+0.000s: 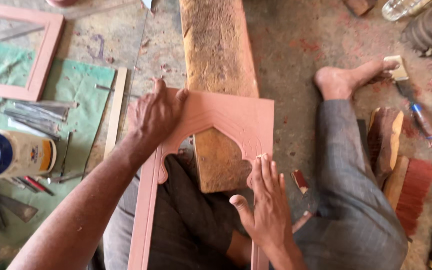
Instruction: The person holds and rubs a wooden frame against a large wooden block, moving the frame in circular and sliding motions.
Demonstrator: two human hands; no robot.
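Observation:
A pink arched wooden frame [236, 116] lies across my lap and over a rough brown plank [215, 45]. My left hand [157, 114] presses flat on the frame's upper left corner. My right hand [268, 200] rests on the frame's right rail, fingers together and extended, thumb out to the left; it may press something small under the fingertips, which I cannot make out. My legs in grey trousers [348, 190] sit on the floor, with one bare foot [343, 79] at the upper right.
Left of me, a green cloth [83, 80] carries metal chisels [38, 114], a blue-lidded can [11, 154] and a thin wooden strip [115, 110]. A second pink frame [43, 55] lies at the upper left. A red-bristled brush [411, 187] and wood blocks [385, 137] sit at the right.

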